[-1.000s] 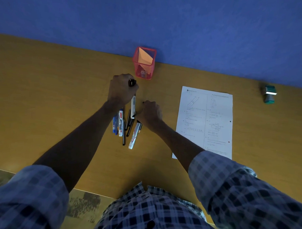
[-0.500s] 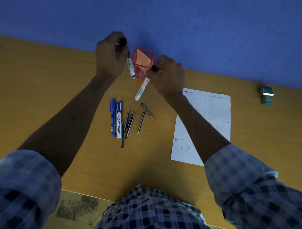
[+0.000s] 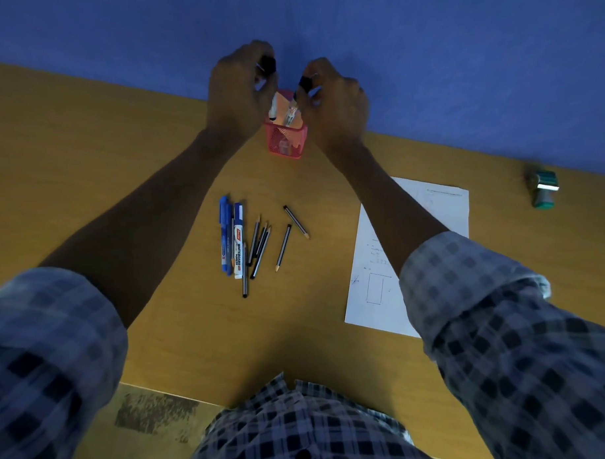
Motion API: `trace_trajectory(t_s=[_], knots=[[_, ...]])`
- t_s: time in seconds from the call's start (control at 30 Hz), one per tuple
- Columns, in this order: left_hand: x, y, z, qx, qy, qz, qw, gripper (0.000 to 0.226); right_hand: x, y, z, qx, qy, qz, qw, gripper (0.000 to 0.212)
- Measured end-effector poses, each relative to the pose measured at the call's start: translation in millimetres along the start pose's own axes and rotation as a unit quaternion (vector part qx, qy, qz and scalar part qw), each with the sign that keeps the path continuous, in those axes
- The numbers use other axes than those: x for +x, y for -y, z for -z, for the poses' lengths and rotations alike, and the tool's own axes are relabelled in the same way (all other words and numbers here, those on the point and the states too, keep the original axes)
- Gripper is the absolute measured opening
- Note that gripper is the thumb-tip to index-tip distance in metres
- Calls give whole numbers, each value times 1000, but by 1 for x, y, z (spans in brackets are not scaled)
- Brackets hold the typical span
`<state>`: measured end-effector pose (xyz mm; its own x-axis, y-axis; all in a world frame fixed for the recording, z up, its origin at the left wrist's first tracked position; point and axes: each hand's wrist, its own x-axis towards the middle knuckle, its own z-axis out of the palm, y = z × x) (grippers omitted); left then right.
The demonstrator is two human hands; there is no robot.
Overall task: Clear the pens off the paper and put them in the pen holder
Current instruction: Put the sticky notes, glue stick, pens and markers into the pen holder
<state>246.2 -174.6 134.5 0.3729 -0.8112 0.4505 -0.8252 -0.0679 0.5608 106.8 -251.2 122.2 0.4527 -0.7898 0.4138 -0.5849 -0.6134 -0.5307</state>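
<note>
A red mesh pen holder (image 3: 285, 140) stands at the back of the wooden desk, near the blue wall. Both hands hover right over its mouth. My left hand (image 3: 236, 94) grips a white marker (image 3: 273, 108) with a black cap, tip down into the holder. My right hand (image 3: 334, 101) grips a second white marker (image 3: 291, 115), also angled into the holder. On the desk lie blue pens (image 3: 224, 233), a whiteboard marker (image 3: 238, 243) and several pencils (image 3: 284, 247). The white paper (image 3: 375, 295) lies to the right, partly under my right forearm.
A green and white stamp-like object (image 3: 543, 189) sits at the far right of the desk (image 3: 86, 161). An orange card stands inside the holder. The desk's front edge runs just ahead of my checked shirt.
Both hands rose from the pile of pens with one marker each and moved back to the pen holder. The markers now point down into its mouth.
</note>
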Motion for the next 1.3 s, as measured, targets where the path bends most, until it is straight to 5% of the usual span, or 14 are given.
trace_trajectory(t_s=[0.23, 1.0, 1.2, 1.3], knots=[[-13, 17, -26, 167, 46, 21, 985, 23, -5, -7, -28, -7, 31, -12, 999, 22], [-44, 29, -11, 118, 35, 99, 987, 35, -13, -18, -22, 6, 10, 12, 1000, 32], [-86, 37, -12, 143, 100, 167, 970, 25, -46, -19, -24, 36, -83, 6, 996, 29], [-108, 44, -10, 167, 159, 225, 946, 32, -76, -12, -28, 61, -40, 34, 997, 22]])
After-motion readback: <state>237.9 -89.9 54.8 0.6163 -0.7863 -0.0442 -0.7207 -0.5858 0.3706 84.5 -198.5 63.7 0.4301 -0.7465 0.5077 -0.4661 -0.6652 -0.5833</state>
